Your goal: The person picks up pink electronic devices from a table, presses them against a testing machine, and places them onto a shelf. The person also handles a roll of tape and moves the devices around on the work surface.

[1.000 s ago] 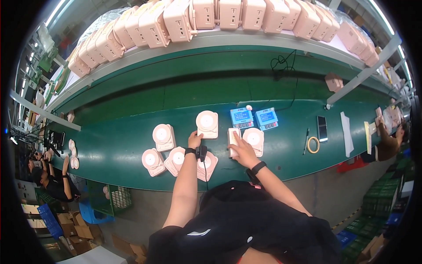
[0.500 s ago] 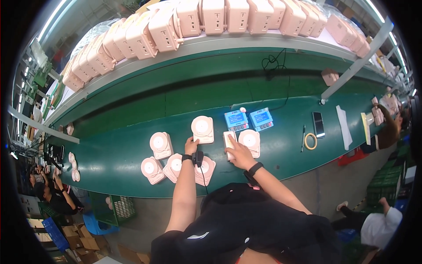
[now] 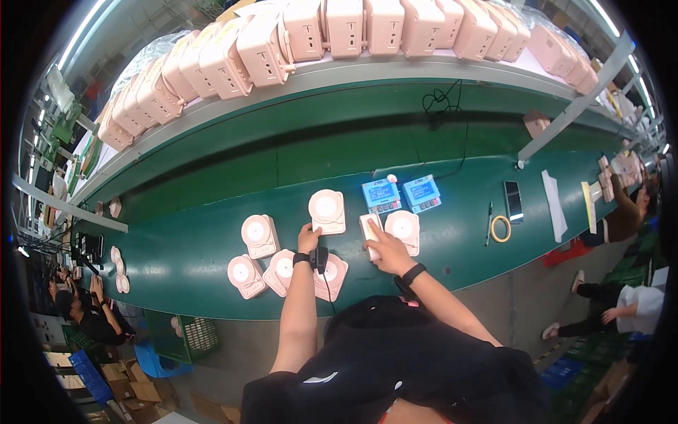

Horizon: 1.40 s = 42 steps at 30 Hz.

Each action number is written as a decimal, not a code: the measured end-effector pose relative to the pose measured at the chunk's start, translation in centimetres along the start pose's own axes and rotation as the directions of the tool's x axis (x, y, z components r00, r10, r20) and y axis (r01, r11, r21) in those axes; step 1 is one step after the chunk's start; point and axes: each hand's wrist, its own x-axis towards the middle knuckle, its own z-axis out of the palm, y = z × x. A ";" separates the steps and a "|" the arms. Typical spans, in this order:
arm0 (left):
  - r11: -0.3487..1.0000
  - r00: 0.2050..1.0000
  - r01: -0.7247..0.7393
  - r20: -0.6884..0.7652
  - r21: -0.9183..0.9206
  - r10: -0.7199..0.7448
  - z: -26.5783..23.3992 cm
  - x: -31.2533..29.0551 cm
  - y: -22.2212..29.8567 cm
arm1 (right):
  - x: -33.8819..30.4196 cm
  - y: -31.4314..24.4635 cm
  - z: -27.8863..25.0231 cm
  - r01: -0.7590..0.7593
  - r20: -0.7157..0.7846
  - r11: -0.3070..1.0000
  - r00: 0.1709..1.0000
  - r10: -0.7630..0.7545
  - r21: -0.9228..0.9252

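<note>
My left hand (image 3: 308,239) has its fingers closed round the near left corner of a pink record-player-shaped device (image 3: 326,210) with a round white disc on top. My right hand (image 3: 387,250) grips a second pink device (image 3: 368,227) turned up on its side; its disc face cannot be seen. Touching that hand's far side, another pink device (image 3: 404,230) lies disc up. Several more sit to the left, among them one device (image 3: 259,235) at the back and one (image 3: 245,275) at the front. My left forearm partly covers a device (image 3: 333,274).
Two blue meters (image 3: 382,196) with lit screens stand beyond my right hand. Rightward lie a pen (image 3: 489,223), a yellow ring (image 3: 501,230), a phone (image 3: 513,202) and a white strip (image 3: 554,206). A shelf (image 3: 339,69) of pink units spans the back. Co-workers sit at both ends.
Both hands keep their holds on the pink devices. The view has shifted slightly. At the lower right, a person in white has moved farther into view.
</note>
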 end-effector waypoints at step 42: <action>0.903 0.925 -0.378 -0.125 -0.205 0.359 1.9 -15.0 4.1 | 1.7 -2.5 1.4 -0.169 -0.129 0.985 0.977 0.170 0.016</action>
